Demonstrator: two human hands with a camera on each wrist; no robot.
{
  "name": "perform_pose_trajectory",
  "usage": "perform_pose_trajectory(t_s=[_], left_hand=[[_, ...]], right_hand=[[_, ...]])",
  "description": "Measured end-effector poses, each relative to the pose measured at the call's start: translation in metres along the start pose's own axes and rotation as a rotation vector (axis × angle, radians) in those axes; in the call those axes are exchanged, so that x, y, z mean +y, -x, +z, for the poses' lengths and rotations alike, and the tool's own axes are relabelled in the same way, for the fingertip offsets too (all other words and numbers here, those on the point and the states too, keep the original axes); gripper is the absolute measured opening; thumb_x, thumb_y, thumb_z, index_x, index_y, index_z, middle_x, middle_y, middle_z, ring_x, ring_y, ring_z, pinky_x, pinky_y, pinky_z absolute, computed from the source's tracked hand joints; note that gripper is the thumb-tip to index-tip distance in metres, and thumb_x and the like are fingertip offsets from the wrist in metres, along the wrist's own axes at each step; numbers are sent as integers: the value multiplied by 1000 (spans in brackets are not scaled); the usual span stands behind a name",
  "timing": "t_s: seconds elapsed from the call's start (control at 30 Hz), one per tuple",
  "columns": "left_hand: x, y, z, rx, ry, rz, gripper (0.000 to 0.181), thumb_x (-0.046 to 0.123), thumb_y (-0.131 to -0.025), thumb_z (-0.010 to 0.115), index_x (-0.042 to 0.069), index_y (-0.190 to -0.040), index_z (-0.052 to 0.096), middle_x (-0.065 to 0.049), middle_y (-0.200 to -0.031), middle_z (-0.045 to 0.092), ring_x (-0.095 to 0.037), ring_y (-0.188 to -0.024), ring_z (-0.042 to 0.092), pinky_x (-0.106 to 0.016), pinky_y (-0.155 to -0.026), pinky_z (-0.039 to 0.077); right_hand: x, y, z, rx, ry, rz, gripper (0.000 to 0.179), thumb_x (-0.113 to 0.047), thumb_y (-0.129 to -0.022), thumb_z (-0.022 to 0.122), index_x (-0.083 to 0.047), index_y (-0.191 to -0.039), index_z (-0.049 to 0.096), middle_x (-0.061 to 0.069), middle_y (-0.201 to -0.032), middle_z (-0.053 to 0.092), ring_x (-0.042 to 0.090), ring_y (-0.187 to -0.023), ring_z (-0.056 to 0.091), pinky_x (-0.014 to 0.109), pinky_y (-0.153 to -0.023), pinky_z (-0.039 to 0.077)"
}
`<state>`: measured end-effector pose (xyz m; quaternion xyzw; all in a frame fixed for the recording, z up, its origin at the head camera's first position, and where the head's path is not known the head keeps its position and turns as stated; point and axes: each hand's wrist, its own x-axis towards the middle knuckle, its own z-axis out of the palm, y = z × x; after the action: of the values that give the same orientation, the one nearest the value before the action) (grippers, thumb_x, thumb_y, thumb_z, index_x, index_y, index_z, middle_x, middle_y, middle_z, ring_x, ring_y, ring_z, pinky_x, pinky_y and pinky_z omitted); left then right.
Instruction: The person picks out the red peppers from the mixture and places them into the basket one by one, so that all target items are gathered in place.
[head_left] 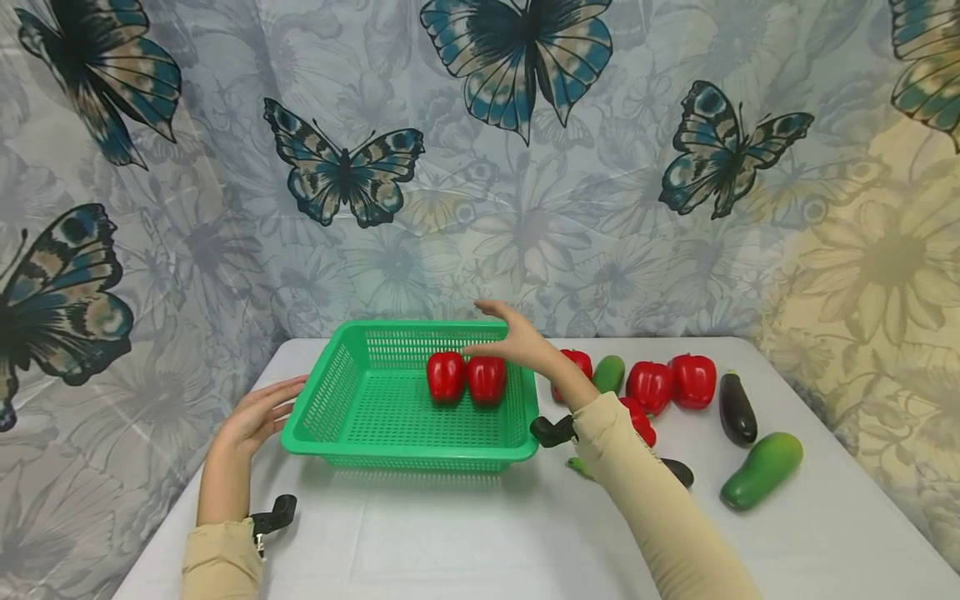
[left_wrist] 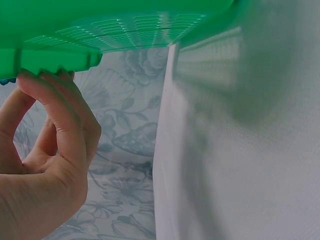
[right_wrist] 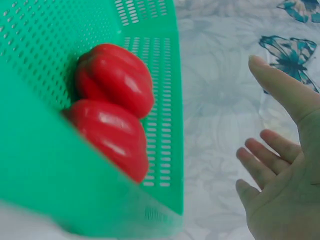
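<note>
A green plastic basket [head_left: 412, 452] stands on the white table with two red bell peppers, one [head_left: 446, 378] beside the other [head_left: 487, 383], in its right part. My left hand [head_left: 253, 419] is at the basket's left side, fingers extended and fingertips against the rim; in the left wrist view those fingers [left_wrist: 55, 105] bend slightly at the green edge. Over the basket's right back part, my right hand [head_left: 519, 343] hovers above the peppers with thumb and fingers spread. The right wrist view shows this hand [right_wrist: 285, 175] holding nothing, apart from the basket wall.
Right of the basket lie several red bell peppers [head_left: 693, 382], a cucumber [head_left: 609, 374], a dark eggplant [head_left: 738, 408] and a green-yellow papaya-like fruit [head_left: 762, 472]. My right forearm partly covers another dark vegetable [head_left: 678, 472] and a green tip [head_left: 579, 467]. A butterfly-patterned cloth [head_left: 465, 250] hangs behind the table.
</note>
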<state>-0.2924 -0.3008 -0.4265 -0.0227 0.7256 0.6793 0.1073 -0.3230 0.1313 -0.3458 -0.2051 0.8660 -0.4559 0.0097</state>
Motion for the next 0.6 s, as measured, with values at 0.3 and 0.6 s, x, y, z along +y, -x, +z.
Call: perform_pose_trajectory(t_s=[0.3,0.6], left_hand=[[-2,0,-1,-5,-5,-3,21,29,-97,62,32,-117,68,27,-101,64,4,-96,63,-21,-83,53],[-2,-2,-1,-4,1,5,20,28,-97,62,31,-116,68,26,-102,65,3,-96,65,-22,-83,53]], right_hand=[[13,11,-16,21,3,3,83,-32,-82,80,-20,-150,35,6,-156,36,29,-146,30,56,-115,30],[17,23,-31,43,-3,29,83,-35,-82,79,-24,-151,35,5,-157,34,30,-147,28,59,-113,31]])
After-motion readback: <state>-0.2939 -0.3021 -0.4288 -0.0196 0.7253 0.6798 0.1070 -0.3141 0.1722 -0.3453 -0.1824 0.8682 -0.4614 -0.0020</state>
